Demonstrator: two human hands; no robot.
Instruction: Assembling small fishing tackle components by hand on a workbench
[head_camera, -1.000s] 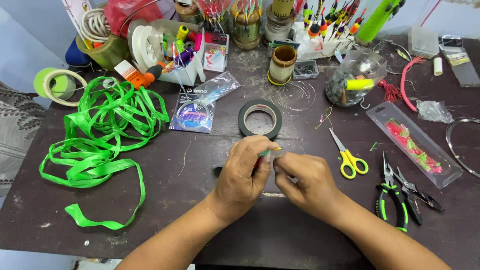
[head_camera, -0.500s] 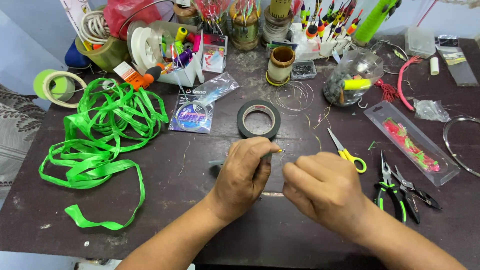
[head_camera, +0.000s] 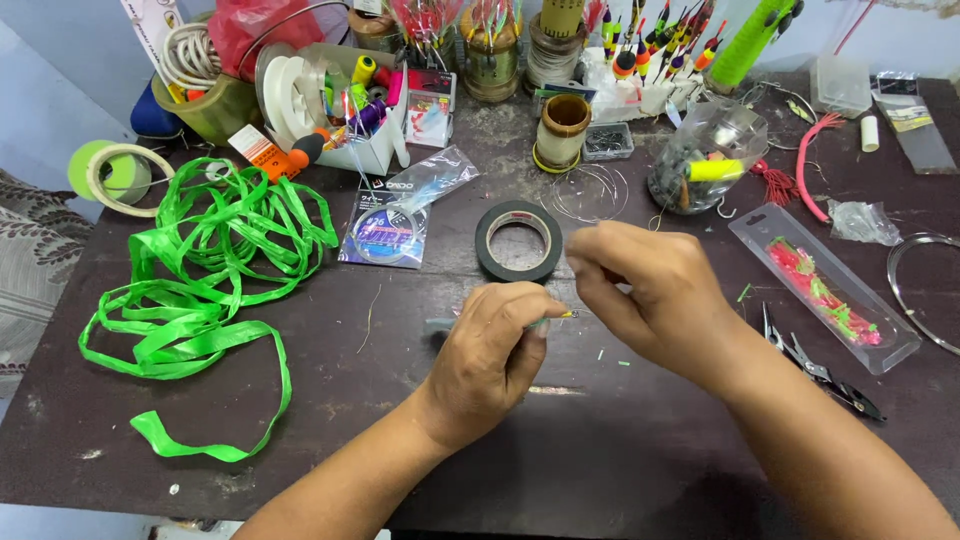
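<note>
Pinching a tiny slim pale-green stick with a yellowish tip between thumb and fingertips of the left hand, fist otherwise curled shut, wrist resting low over the dark scuffed tabletop. Holding it just in front of the round black roll of tape, tip poking out to the right. Probably weighing next to nothing, thin and fairly stiff, likely slippery and easy to drop or bend; best gripped near the middle with fingertip pads, lightly. Hovering just beside that tip with the right hand, fingers bent and drawn together as if nipping something very fine; whether a thread is between them, cannot tell. Forearms coming in from the lower edge, angling toward each other. Lying well apart: loose bright green plastic ribbon at left, black-handled pliers at right, beside the clear narrow box of pink lures.
</note>
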